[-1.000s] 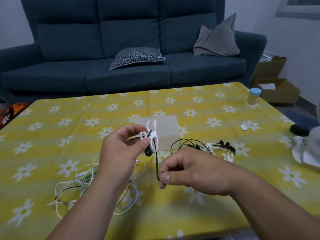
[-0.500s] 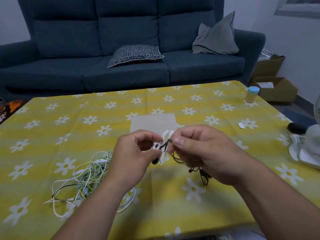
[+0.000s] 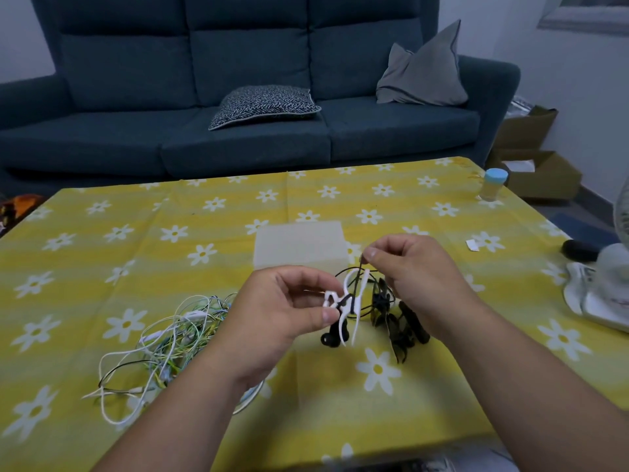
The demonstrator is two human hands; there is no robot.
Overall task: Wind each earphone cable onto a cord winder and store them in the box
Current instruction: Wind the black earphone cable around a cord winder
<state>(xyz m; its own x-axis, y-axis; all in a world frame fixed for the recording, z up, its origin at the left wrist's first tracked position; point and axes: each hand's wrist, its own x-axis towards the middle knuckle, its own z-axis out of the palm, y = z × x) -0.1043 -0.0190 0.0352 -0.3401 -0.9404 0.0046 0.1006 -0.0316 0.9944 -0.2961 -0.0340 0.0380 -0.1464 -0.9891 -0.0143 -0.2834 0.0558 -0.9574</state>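
Observation:
My left hand (image 3: 282, 311) pinches a white cord winder (image 3: 350, 301) above the table, with black earbuds (image 3: 335, 337) dangling below it. My right hand (image 3: 413, 277) pinches the black earphone cable (image 3: 360, 264) just above the winder, and the cable loops around the winder's arms. More of the black cable (image 3: 401, 332) hangs in loops under my right hand. A pale closed box (image 3: 299, 245) sits on the table just behind both hands. A tangle of white, green and black earphone cables (image 3: 170, 342) lies on the cloth to the left.
The table carries a yellow cloth with white flowers (image 3: 170, 233). A small jar with a blue lid (image 3: 493, 183) stands at the far right corner. A white fan base (image 3: 599, 287) and a black object (image 3: 578, 250) lie at the right edge. A blue sofa (image 3: 238, 97) stands behind.
My right hand has lifted up and to the right, drawing the black cable over the winder. The winder has tilted in my left hand, and more loose cable hangs below my right hand.

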